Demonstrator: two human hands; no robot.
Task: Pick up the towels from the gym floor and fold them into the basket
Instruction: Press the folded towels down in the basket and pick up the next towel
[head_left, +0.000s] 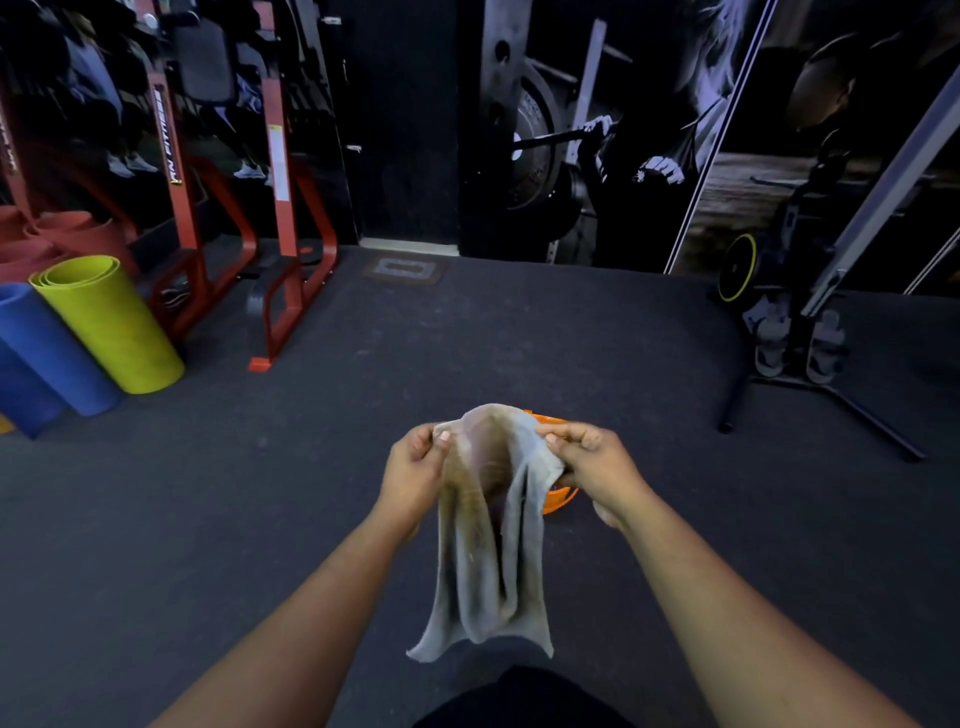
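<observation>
A grey towel (491, 530) hangs above the gym floor (208, 493), its top edge pinched at either end by the left hand (415, 462) and right hand (587, 457). It drapes limp and light, likely best held by its corners for folding. The orange basket (561, 498) is mostly hidden behind the cloth; its contents cannot be seen.

Both hands (415, 470) (592, 462) raised, pinching.
</observation>
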